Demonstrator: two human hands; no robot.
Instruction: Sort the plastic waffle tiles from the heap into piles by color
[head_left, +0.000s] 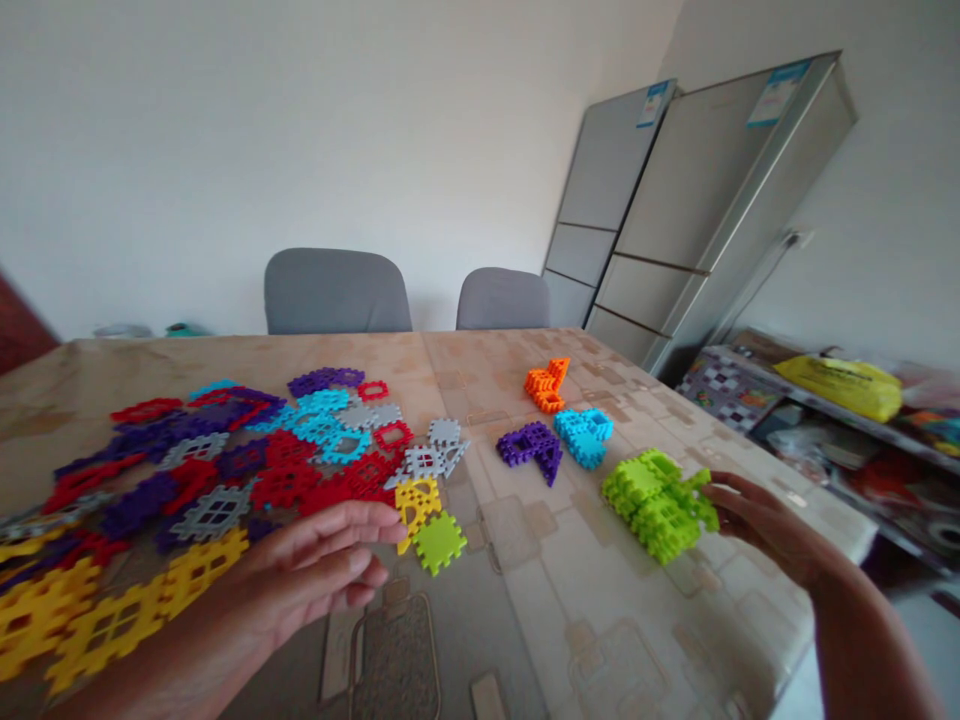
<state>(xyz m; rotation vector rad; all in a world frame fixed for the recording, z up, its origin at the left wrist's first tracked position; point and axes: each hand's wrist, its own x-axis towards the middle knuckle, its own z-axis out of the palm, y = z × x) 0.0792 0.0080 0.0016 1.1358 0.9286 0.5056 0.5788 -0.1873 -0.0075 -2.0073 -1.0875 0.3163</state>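
Observation:
My left hand (330, 560) hovers palm inward at the front of a heap of flat plastic interlocking tiles, fingers stretched out and holding nothing. Just past its fingertips are a yellow tile (417, 508) and a lime green square tile (440, 543). On the right, my right hand (757, 515) has its fingertips on the right edge of a lime green block build (656, 505), which rests on the table. Beyond that stand smaller builds: a light blue one (583, 437), a purple one (531, 448) and an orange one (547, 385).
Red tiles (285, 480), purple, grey and yellow tiles (112, 630) spread over the left of the covered table (480, 640). Two grey chairs (337, 290) stand at the far edge. A refrigerator (675, 200) and a shelf with a yellow bag (840, 385) are at right.

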